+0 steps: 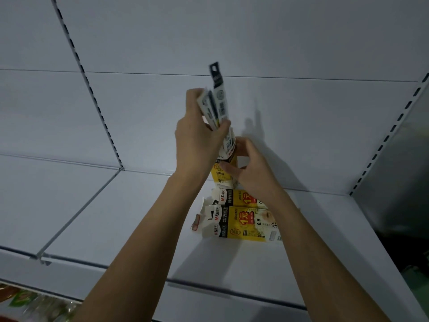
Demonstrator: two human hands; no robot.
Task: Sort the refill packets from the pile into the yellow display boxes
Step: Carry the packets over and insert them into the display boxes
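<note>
My left hand (pixel 197 138) is raised above the shelf and grips a bunch of white-and-black refill packets (pixel 217 101) that stick upward. Their lower ends reach into a yellow display box (pixel 224 173) held upright by my right hand (pixel 250 168), whose fingers wrap its side. Two more yellow display boxes lie on their sides on the white shelf below, one (pixel 241 197) partly behind my right wrist and one (pixel 243 225) nearer to me, both with torn white open ends facing left.
The white metal shelf (pixel 130 217) runs left and right, with a white back panel (pixel 255 43) and slotted uprights. A grey side wall (pixel 394 170) closes the right. Colourful goods (pixel 34 303) show on a lower shelf at the bottom left.
</note>
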